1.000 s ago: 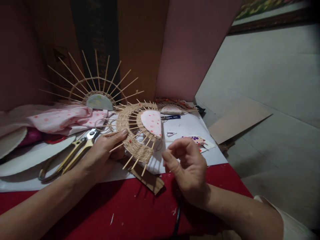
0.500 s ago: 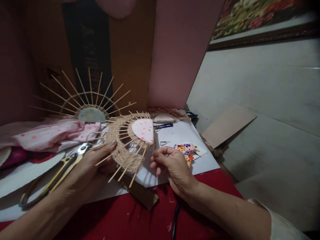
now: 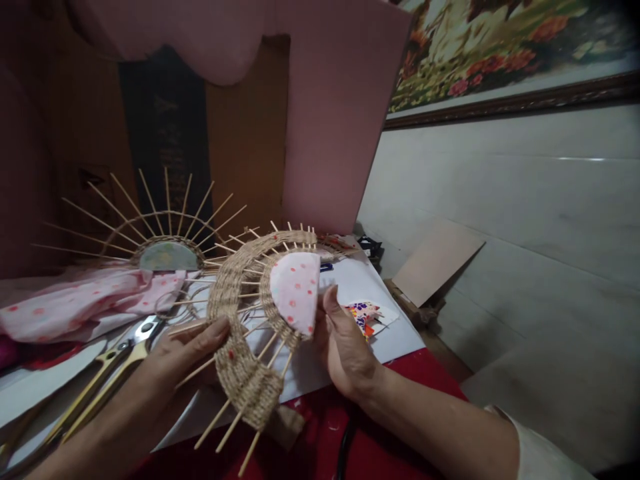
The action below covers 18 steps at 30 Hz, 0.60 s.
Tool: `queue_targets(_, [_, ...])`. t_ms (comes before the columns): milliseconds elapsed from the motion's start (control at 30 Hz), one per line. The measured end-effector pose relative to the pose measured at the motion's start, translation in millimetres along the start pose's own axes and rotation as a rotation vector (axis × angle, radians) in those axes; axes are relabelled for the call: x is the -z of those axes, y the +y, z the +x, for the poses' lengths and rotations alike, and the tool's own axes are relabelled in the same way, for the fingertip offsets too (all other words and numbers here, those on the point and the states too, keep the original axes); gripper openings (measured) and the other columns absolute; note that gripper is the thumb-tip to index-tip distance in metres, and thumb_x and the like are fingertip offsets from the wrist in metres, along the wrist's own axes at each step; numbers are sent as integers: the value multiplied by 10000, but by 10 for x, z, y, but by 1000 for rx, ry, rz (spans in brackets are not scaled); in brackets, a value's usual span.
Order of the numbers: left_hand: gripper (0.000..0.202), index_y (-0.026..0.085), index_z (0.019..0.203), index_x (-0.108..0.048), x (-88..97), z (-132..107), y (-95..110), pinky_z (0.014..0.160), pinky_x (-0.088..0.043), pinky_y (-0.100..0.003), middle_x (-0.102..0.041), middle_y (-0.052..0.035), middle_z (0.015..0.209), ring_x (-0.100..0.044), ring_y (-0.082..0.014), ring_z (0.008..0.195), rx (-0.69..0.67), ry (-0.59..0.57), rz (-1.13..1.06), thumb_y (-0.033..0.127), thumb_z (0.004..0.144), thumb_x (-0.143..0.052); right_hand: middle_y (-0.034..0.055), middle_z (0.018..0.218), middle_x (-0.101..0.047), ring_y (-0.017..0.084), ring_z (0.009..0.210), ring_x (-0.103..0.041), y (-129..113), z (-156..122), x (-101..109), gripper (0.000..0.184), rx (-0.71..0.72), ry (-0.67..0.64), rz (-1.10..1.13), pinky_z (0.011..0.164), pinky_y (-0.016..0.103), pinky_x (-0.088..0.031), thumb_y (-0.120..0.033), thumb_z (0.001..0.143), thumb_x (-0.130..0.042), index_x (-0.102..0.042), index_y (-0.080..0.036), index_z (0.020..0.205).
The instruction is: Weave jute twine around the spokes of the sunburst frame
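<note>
My left hand is closed on a woven fan-shaped piece, its thumb pressing on the wide twine band. Thin bamboo sticks radiate through the band, which has small red spots. At the centre sits a half-disc covered in pink fabric with red dots. Beside the straight edge of that half-disc is my right hand, thumb raised and apart from the fabric. Its other fingers are partly hidden by the piece; whether they touch its back I cannot tell.
Large scissors lie at left, near dotted pink fabric. Behind stands another stick frame with a pale half-disc. Patterned scraps lie on white paper over a red surface. A tan board leans at the wall.
The woven piece has come closer and lower in view, its dotted half-disc turned more toward me. My right hand has moved up beside its edge, thumb now raised. The view has shifted.
</note>
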<state>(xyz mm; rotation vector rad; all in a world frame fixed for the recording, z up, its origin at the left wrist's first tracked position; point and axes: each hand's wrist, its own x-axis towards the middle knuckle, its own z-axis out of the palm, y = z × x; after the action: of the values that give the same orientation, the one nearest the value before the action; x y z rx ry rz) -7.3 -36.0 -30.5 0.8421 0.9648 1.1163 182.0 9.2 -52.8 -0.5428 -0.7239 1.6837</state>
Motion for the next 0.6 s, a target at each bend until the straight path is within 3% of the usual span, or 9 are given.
queue_targets(100, [202,186,885,-734,-16,-17,-26,665,-510,-290,-717,-53,820,-636,-200,731,-58,-90,153,338,780,-654,66,821,-726,215,810,-676,-71,-22,-42,503,-68,21,44,690,314,-543,-513,624,-760,-640,-170,973])
queue_targets(233, [210,190,871,-741,-68,-38,-62,729,-495,-287,-716,-48,813,-623,-177,734,-105,-183,241,350,811,-619,30,727,-727,213,733,-691,-90,-2,-35,429,-152,201,78,684,329,-563,-301,528,-853,-638,-181,879])
queue_targets(433, [207,200,895,-736,-7,-34,-92,705,-489,-275,-708,-37,759,-620,-169,705,-92,-210,213,290,709,-729,53,667,-720,191,598,-686,-115,40,14,224,-264,216,94,633,310,-582,-195,650,-742,-662,-121,846])
queue_targets(600, [224,198,859,-714,25,-64,-37,659,-472,-255,-689,-35,790,-601,-160,696,-95,-124,124,266,650,-758,40,598,-700,192,527,-674,-169,70,51,162,-252,174,95,584,316,-586,-193,655,-721,-654,-125,785])
